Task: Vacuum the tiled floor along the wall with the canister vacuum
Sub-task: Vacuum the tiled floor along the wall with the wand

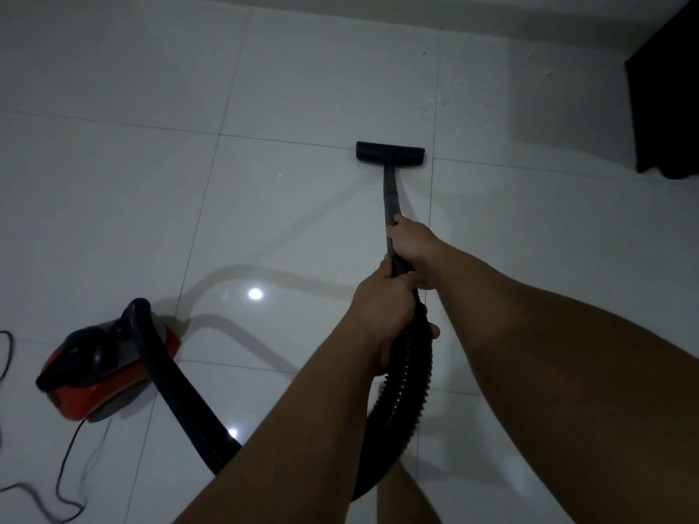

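Both hands, left hand [382, 308] and right hand [414, 247], grip the wand [389, 194] tightly, its floor head [390, 155] flat on the tiled floor [283, 88].

No text, label, brand, number or sign can be read anywhere in the view. The red and black canister vacuum [109, 372] at the lower left of the tiled floor [302, 88] shows no legible marking on its casing; it is dim and slightly blurred. The floor nozzle [390, 155], the wand [389, 194] and the ribbed hose [404, 376] are plain dark surfaces with no lettering visible.
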